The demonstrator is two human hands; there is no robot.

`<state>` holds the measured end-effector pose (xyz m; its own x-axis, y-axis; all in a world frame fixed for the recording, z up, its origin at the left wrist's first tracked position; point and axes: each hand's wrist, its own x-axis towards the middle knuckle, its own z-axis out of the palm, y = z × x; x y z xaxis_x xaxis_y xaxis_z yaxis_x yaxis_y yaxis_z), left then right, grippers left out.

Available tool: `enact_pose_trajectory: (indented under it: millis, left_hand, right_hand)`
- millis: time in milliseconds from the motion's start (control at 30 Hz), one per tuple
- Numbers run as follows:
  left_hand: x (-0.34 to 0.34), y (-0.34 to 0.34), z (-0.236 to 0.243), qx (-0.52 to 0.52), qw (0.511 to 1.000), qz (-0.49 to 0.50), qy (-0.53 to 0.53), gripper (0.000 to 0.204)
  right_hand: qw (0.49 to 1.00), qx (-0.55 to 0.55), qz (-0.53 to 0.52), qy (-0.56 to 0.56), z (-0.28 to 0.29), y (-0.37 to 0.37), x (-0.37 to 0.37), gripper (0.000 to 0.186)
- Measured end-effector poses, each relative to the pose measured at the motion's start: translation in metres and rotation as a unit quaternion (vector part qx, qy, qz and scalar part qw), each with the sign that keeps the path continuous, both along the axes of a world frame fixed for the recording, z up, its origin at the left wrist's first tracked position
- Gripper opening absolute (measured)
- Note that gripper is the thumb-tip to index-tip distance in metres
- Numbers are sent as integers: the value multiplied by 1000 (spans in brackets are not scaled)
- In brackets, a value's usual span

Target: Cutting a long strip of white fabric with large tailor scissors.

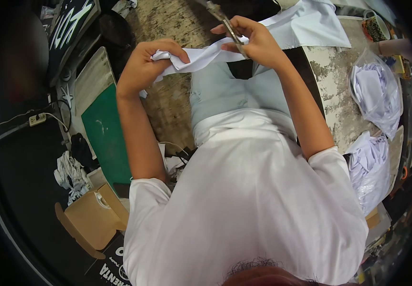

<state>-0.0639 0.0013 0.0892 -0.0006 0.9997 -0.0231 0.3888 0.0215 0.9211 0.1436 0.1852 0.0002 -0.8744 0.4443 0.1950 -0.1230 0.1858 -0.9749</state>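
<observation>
A strip of white cloth point(206, 56) stretches between my hands above my lap. My left hand point(144, 64) is closed on its bunched end, with the thumb and fingers pinching the folds. My right hand point(261, 45) holds a slim metal tool that looks like a pair of scissors point(227, 24), slanting up and to the left across the fingers. The tool's far end is blurred at the upper edge. Behind the right wrist the cloth widens into a larger white piece point(311, 26) lying over the worn bench on the right.
At right, a peeling worktop point(332, 86) bears clear bags of white cloth point(375, 88) and a patterned mug point(375, 26). To the left are a green mat point(105, 133), an open cardboard box point(94, 219), a bundle of pale cloth point(72, 174) and a cable with a socket point(37, 119).
</observation>
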Motion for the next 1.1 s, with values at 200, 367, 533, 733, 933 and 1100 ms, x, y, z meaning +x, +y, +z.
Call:
enact_pose_trajectory:
  millis: [200,367,533,733,933,1100]
  left_hand:
    - [-11,-10,23,5,998,41,44,30]
    - [-20,-15,19,-34,984,173,-34,27]
    - [-20,-8,13,-5,977,207,-44,21]
    - [-26,1,28,31,986,132,99,17]
    - [-23,22,38,-12,964,211,159,14]
    - [-7,29,49,43,970,225,81,14]
  right_hand:
    - [991,115,12,-69,3,-6,-20,30]
    - [987,104,-68,-102,-32,-13,-17,29]
    - [948,174,-264,42,-51,-28,-7,32]
    - [977,117,-176,-33,-8,-69,62,48]
    - [874,-408,263,24,-22,-109,79,56]
    - [800,-494,332,77,-28,-133,32,55]
